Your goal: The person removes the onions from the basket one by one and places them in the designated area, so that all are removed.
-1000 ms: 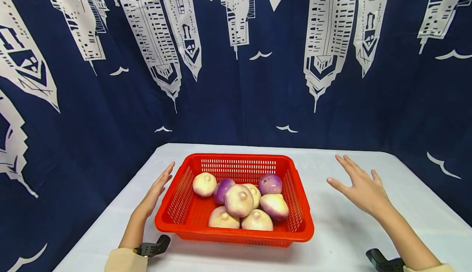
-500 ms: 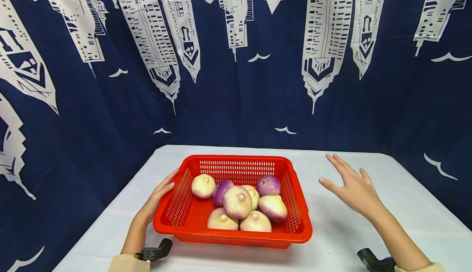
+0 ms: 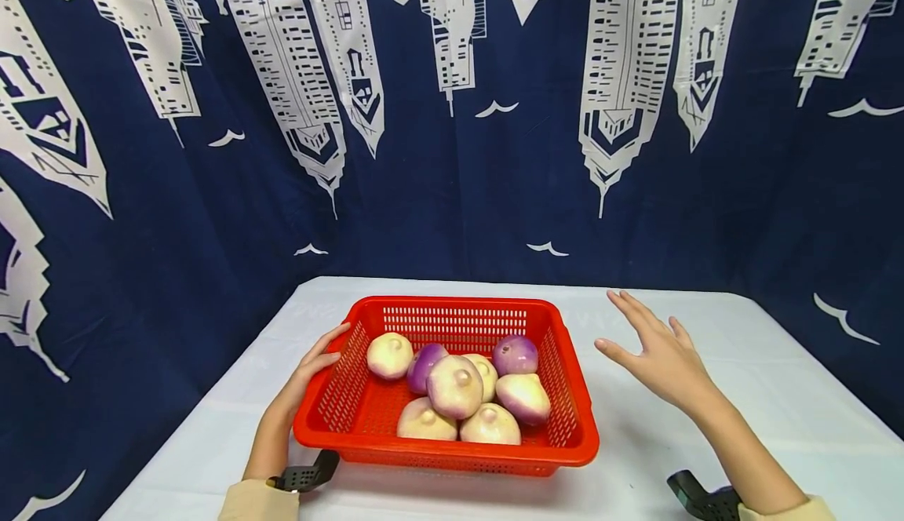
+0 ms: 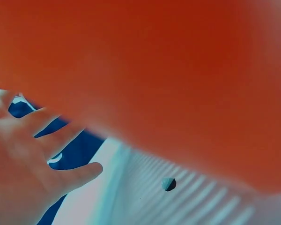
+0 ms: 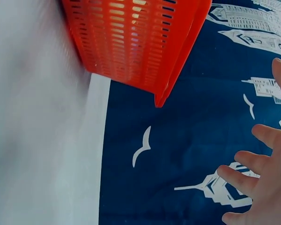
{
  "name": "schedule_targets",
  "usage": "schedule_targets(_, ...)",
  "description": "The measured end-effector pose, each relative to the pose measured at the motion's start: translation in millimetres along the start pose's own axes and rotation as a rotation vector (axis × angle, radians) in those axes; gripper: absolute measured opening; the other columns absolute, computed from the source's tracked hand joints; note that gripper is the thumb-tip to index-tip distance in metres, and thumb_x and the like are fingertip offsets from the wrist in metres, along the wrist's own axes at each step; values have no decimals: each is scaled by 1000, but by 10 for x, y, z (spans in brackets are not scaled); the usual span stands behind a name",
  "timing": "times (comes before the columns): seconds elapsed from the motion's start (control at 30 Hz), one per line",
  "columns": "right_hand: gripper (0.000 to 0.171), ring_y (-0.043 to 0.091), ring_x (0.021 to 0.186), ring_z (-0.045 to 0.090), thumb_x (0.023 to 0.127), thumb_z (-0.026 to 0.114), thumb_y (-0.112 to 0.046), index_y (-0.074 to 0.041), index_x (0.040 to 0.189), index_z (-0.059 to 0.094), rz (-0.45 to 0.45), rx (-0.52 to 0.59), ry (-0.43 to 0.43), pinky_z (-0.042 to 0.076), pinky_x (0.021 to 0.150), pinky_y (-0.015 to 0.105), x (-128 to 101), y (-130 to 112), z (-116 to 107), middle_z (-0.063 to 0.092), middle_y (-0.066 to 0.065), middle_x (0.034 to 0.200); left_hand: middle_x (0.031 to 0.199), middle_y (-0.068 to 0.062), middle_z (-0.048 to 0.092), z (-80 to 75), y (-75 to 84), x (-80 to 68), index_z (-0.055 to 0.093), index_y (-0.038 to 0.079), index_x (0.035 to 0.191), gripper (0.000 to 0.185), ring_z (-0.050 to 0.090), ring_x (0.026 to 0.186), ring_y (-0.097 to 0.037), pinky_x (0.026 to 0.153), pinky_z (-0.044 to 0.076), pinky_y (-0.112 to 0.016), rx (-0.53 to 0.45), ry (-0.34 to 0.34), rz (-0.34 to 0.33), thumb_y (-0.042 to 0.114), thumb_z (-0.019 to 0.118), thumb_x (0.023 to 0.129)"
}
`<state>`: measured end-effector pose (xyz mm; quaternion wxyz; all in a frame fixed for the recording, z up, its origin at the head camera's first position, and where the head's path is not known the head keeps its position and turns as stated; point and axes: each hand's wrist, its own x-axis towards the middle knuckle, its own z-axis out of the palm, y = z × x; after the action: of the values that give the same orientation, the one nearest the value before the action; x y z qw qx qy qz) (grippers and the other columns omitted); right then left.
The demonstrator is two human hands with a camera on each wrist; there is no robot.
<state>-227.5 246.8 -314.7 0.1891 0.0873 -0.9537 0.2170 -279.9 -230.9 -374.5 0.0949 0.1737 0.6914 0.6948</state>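
Observation:
A red slotted plastic basket (image 3: 452, 449) stands on the white table, holding several purple-and-cream onions (image 3: 455, 388) heaped toward its middle and right. Against the basket's left rim rests my left hand (image 3: 300, 384), its fingers nearly straight. In the left wrist view the blurred red side of the basket (image 4: 154, 84) covers the fingertips, while the spread thumb of the left hand (image 4: 28, 164) shows. To the right of the basket, apart from it, my right hand (image 3: 657, 360) hovers with fingers spread and nothing held. The right wrist view shows the right hand (image 5: 267, 183) away from the basket's slotted side.
The white tablecloth (image 3: 636, 458) spreads around the basket on all sides. Behind the table hangs a dark blue curtain (image 3: 459, 191) printed with white buildings and birds. A black wrist camera (image 3: 311, 472) sits at the left wrist, another (image 3: 702, 497) at the right.
My left hand has moved right from beside the basket onto its left rim. My right hand has drifted left toward the basket. The basket and onions look unmoved.

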Motion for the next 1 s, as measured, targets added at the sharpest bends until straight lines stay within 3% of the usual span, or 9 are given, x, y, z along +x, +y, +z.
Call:
schedule_targets(0.3, 75, 42, 130, 28, 83, 53, -52, -21, 144, 22, -20, 37, -7, 4, 102, 66, 30, -108, 37, 26, 19, 147, 130, -5, 31, -2, -59, 2, 17, 13, 141, 58, 46, 108, -18, 85, 46, -31, -13, -53, 99, 6, 31, 85)
schedule_targets(0.5, 75, 41, 131, 27, 81, 57, -47, -21, 144, 24, -32, 56, -9, 6, 102, 67, 64, -214, 49, 26, 19, 147, 133, -8, 22, 18, -37, -1, 13, 20, 140, 66, 40, 111, -23, 86, 45, -35, -35, -93, 55, 4, 33, 80)
schedule_targets(0.67, 75, 41, 131, 27, 81, 57, -46, -22, 144, 24, -43, 76, -20, 7, 102, 66, 90, -252, 75, 25, 17, 147, 134, -10, 21, 37, -20, 9, 16, 24, 139, 67, 39, 111, -25, 87, 45, -37, -41, -83, 4, 4, 34, 78)
schedule_targets(1.0, 74, 40, 132, 26, 82, 56, -46, -21, 144, 24, -36, 105, -36, 8, 102, 66, 78, -278, 77, 25, 17, 148, 128, -9, 29, 34, -69, 65, 25, 20, 131, 57, 43, 108, -25, 85, 45, -36, -49, -65, 49, 2, 31, 77)
